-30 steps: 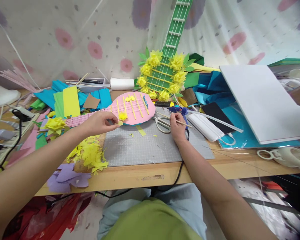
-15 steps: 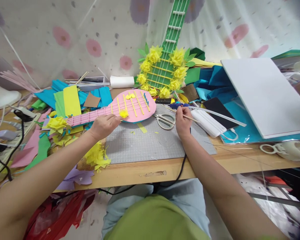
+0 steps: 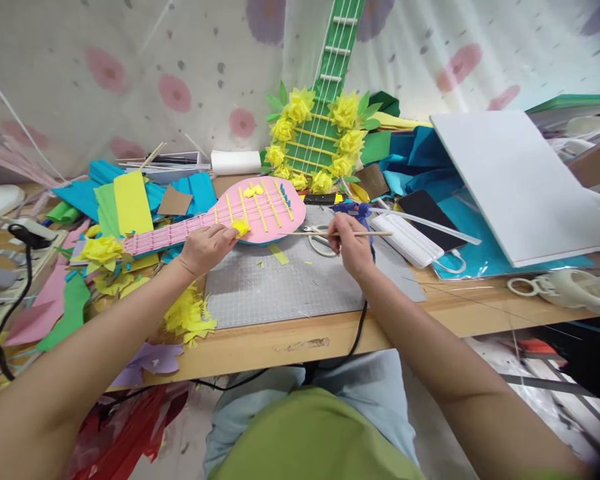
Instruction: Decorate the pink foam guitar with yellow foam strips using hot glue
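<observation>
On the left, my left hand [image 3: 207,250] is closed with its fingertips on a yellow paper flower [image 3: 241,227], at the near edge of a pink paper lute [image 3: 276,229] with yellow bars and blue pegs. My right hand [image 3: 351,245] pinches a thin wooden stick [image 3: 381,233], held nearly level. Its left end reaches close to the lute's body. Beneath that stick lie scissors [image 3: 320,245], partly covered by my right hand. Just behind the hand rests a blue glue gun [image 3: 353,210] with a clear glue stick in it.
A green paper lute [image 3: 307,147] ringed with yellow flowers leans at the back. Below my hands is a grey cutting mat [image 3: 280,293]. Paper scraps [image 3: 190,313] crowd the left; a white board [image 3: 510,193] and a tape dispenser [image 3: 575,288] sit right.
My right hand has moved left, away from the glue gun, bringing the stick level toward the pink lute. My left hand stays at the flower. The view has shifted slightly.
</observation>
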A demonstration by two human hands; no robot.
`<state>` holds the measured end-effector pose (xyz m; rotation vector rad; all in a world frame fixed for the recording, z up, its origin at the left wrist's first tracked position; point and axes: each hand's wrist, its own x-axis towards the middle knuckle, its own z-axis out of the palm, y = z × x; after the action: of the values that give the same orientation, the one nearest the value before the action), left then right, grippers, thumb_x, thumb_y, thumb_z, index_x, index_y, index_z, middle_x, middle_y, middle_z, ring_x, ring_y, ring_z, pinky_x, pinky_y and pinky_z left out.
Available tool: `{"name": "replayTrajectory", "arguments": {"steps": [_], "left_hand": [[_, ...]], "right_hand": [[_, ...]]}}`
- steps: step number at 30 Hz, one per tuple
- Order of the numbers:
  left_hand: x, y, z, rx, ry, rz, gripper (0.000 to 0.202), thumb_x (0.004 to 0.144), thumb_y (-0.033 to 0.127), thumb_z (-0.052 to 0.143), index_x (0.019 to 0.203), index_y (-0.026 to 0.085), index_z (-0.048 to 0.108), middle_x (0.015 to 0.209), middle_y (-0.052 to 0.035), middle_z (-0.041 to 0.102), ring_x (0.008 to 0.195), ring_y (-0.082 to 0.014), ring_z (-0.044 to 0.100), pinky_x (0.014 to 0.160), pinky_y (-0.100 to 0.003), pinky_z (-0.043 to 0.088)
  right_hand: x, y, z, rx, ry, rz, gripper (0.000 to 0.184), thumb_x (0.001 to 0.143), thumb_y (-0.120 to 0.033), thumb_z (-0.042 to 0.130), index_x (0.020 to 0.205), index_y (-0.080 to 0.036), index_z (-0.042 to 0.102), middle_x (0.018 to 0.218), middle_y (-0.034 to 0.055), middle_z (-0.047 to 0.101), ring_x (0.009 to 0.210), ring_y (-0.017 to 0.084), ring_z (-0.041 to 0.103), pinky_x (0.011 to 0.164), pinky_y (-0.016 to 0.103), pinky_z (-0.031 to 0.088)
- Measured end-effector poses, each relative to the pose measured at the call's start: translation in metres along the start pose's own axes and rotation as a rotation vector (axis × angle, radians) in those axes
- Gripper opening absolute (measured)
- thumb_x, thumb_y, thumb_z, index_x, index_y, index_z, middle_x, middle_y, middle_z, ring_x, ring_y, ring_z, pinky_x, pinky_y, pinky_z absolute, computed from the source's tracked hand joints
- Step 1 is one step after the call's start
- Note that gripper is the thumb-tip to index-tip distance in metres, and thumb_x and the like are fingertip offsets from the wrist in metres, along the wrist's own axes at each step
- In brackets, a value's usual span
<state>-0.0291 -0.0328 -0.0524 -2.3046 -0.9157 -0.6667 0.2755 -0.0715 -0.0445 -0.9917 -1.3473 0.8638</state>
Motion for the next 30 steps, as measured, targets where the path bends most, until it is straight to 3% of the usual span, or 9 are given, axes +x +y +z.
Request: {"name": "replayTrajectory", "arguments": {"steps": [4, 10, 19, 30], "left_hand": [[0.004, 0.003, 0.001, 0.006, -0.014, -0.034, 0.016, 0.085, 0.034, 0.052, 0.080, 0.020, 0.057, 0.064, -0.0031, 0.065, 0.057, -0.0141, 0.061, 0.048, -0.023, 0.037], [0.006, 0.003, 0.001, 0.014, -0.033, -0.031, 0.013, 0.086, 0.031, 0.050, 0.085, 0.021, 0.058, 0.065, -0.0037, 0.065, 0.057, -0.0147, 0.061, 0.047, -0.023, 0.036], [0.008, 0.003, -0.001, -0.029, -0.041, -0.064, 0.011, 0.083, 0.027, 0.051, 0.088, 0.021, 0.059, 0.067, -0.0041, 0.066, 0.061, -0.0157, 0.062, 0.050, -0.024, 0.039], [0.011, 0.003, -0.004, 0.080, -0.018, 0.051, 0.011, 0.084, 0.026, 0.050, 0.088, 0.020, 0.059, 0.066, -0.0041, 0.066, 0.061, -0.0153, 0.062, 0.048, -0.024, 0.038]], "right_hand": [[-0.004, 0.001, 0.025, 0.030, -0.187, 0.065, 0.049, 0.080, -0.066, 0.045, 0.062, -0.020, 0.047, 0.046, -0.0062, 0.039, 0.039, 0.006, 0.034, 0.038, 0.021, 0.025], [-0.003, 0.009, 0.053, 0.075, -0.309, 0.100, 0.048, 0.081, -0.065, 0.044, 0.067, -0.020, 0.047, 0.050, -0.0059, 0.043, 0.040, 0.006, 0.036, 0.040, 0.021, 0.029], [-0.004, 0.015, 0.059, 0.122, -0.291, 0.121, 0.047, 0.080, -0.066, 0.045, 0.070, -0.020, 0.047, 0.053, -0.0054, 0.045, 0.043, 0.007, 0.039, 0.040, 0.021, 0.032], [-0.003, 0.015, 0.063, 0.124, -0.276, 0.121, 0.047, 0.079, -0.066, 0.046, 0.070, -0.020, 0.048, 0.055, -0.0058, 0.047, 0.043, 0.006, 0.042, 0.041, 0.020, 0.034]]}}
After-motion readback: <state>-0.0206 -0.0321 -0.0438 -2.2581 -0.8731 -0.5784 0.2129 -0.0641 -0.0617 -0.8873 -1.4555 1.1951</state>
